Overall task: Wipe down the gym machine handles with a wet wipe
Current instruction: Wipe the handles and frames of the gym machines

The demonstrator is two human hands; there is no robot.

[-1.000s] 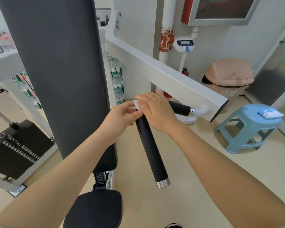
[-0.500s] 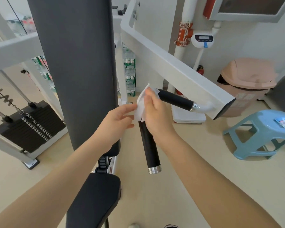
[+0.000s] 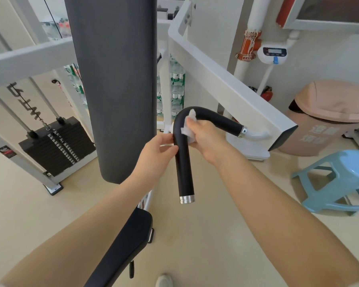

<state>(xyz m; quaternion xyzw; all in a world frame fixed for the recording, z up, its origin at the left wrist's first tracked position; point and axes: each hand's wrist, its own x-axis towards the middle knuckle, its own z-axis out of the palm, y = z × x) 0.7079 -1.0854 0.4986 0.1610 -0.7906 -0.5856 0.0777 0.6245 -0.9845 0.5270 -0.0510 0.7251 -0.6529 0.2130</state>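
The black bent handle (image 3: 183, 172) hangs from the machine's white arm (image 3: 226, 85), and its lower end carries a silver cap. My right hand (image 3: 207, 135) grips a crumpled white wet wipe (image 3: 192, 113) and presses it against the inside of the handle's bend. Part of the wipe is hidden behind the handle and my fingers. My left hand (image 3: 153, 154) sits just left of the handle's straight part. Its loosely curled fingertips touch the grip and hold nothing that I can make out.
A tall dark back pad (image 3: 116, 79) stands left of the handle, above the black seat (image 3: 120, 251). The weight stack (image 3: 56, 141) is at far left. A pink bin (image 3: 330, 114) and a blue stool (image 3: 340, 179) stand at right. My shoe tip (image 3: 164, 280) shows below.
My right hand has carried the wipe from the top of the bend to its inner side. My left hand has let go of the wipe's edge and now sits against the handle. The view shifted left.
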